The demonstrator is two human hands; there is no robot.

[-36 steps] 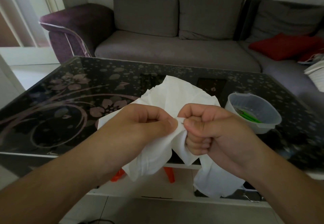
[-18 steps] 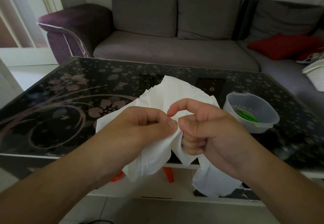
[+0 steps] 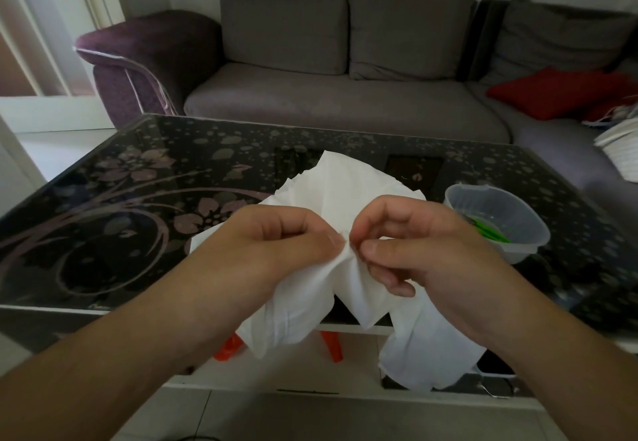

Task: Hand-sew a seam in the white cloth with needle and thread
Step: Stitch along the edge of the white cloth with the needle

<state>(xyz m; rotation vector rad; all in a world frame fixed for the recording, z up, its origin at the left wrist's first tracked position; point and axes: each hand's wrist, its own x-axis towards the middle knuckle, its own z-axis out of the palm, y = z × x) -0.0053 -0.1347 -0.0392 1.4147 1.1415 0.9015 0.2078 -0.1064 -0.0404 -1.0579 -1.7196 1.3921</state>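
My left hand [image 3: 276,243] pinches a fold of the white cloth [image 3: 348,192] above the glass table [image 3: 138,199]. My right hand [image 3: 407,243] pinches right at that fold (the needle is too small to make out). No finished stitches show, so most of the seam looks ahead.

Single head-worn view, looking forward and down from above the near edge of the table [image 3: 145,205]. Close over that edge; sofa [image 3: 345,105] beyond the table's far side.
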